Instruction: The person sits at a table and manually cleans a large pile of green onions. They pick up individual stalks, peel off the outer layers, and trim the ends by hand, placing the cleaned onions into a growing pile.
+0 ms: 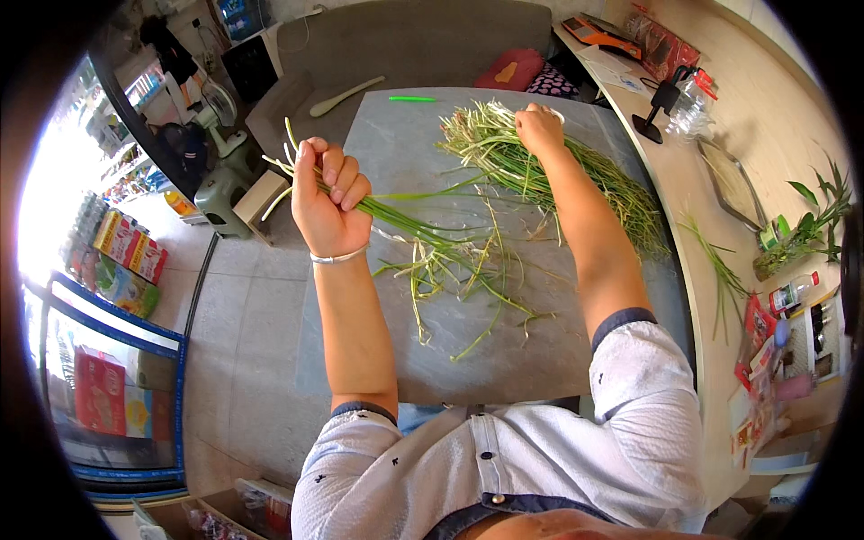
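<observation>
My left hand [334, 202] is raised over the left side of the grey table [459, 374], closed around a small bunch of long green stalks [405, 217]. Pale stem ends stick out above the fist, and the leaves trail right over the table. At the far right, my right hand [540, 129] reaches into a large heap of thin green allium-like stalks [594, 169] with whitish root ends. Its fingertips are hidden, so a grip on any stalk cannot be told. Loose trimmings and yellowed leaves [422, 270] lie on the table between my arms.
A bright green pen-like stick [412, 99] lies near the table's far edge, before a grey sofa [418, 47]. Along the right runs a wooden counter [682, 175] with a black stand [655, 108], a clear plastic jar [692, 108] and a potted plant [803, 223]. A stool [226, 196] stands left.
</observation>
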The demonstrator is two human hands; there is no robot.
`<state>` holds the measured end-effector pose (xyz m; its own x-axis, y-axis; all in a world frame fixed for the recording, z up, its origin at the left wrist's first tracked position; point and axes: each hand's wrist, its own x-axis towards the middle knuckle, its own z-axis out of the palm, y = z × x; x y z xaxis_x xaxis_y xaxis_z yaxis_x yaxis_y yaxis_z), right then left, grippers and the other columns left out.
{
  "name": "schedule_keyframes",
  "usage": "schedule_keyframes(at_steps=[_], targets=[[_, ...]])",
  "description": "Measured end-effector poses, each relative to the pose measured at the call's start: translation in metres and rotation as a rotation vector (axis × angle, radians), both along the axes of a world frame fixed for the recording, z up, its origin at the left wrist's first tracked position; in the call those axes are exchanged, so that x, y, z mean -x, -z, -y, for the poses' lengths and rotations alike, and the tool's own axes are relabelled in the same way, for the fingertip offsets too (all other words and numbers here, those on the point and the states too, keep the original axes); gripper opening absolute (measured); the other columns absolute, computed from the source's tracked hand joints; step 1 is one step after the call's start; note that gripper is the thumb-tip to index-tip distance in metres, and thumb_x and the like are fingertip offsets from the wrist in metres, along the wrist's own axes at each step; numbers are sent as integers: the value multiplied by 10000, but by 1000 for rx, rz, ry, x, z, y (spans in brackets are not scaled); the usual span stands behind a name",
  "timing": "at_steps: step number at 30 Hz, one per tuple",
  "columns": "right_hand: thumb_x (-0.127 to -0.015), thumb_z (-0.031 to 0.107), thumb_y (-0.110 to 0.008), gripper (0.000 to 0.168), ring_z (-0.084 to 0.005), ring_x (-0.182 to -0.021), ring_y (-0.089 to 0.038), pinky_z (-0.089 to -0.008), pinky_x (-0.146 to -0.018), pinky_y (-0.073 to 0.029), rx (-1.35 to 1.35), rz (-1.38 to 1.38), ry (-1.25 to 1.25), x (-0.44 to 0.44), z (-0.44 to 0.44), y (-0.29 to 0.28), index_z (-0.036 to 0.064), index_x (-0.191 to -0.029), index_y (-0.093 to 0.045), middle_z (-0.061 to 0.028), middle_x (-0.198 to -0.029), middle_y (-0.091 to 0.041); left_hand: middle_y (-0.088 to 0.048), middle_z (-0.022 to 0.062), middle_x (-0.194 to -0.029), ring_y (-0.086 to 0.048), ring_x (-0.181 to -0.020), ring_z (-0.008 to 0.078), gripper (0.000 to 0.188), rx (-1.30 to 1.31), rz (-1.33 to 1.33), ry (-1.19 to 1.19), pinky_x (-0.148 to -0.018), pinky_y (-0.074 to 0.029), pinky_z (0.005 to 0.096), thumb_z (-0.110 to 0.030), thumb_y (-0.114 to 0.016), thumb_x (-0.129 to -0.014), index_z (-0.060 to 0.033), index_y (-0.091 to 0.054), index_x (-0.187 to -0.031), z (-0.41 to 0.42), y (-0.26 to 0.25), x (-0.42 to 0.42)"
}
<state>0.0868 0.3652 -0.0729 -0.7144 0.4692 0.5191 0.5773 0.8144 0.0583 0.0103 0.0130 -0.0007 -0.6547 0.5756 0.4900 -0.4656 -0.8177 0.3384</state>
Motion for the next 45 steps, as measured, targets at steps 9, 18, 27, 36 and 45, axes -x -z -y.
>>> schedule_keyframes(at_steps=[9,18,27,36,45], targets=[[-709,186,-605,72,-321,-793,-573,-398,-694,-468,93,-310,-162,-17,-33,-45,125,-670,-600,-130,-835,-572,-342,-29,-599,-251,-434,36,206,82,-72,-7,-354,-220,166,-203,-393,-937,-56,-533,-901,-1,-5,-8],[-819,156,-582,112,-66,-547,-471,-194,-453,-349,493,-1148,-468,-81,3,-209,48,-793,-565,-15,-679,-545,-351,-27,-616,-234,-434,29,187,154,-118,-121,-361,-192,165,-165,-402,-931,-55,-546,-978,-6,-5,-15],[-855,114,-547,111,-68,-562,-561,-194,-493,-492,1594,-667,-1189,-74,144,-156,3,-859,-563,-48,-705,-585,-436,-36,-628,-291,-454,13,128,540,-371,-130,-386,-197,167,-143,-535,-862,-25,-571,-895,-19,-7,-53],[-876,203,-532,191,-61,-504,-490,-186,-423,-395,1647,-707,-1092,-61,195,-123,12,-881,-527,-33,-677,-552,-497,-50,-592,-359,-480,7,188,667,-579,-293,-418,-248,174,-206,-588,-843,-40,-597,-753,-24,-7,-66],[-868,274,-541,310,-20,-478,-373,-160,-406,-285,1400,-902,-906,-78,211,-76,-12,-989,-544,3,-680,-504,-499,-29,-576,-368,-476,7,220,699,-621,-169,-416,-254,159,-204,-572,-848,-51,-567,-690,-22,-9,-62]])
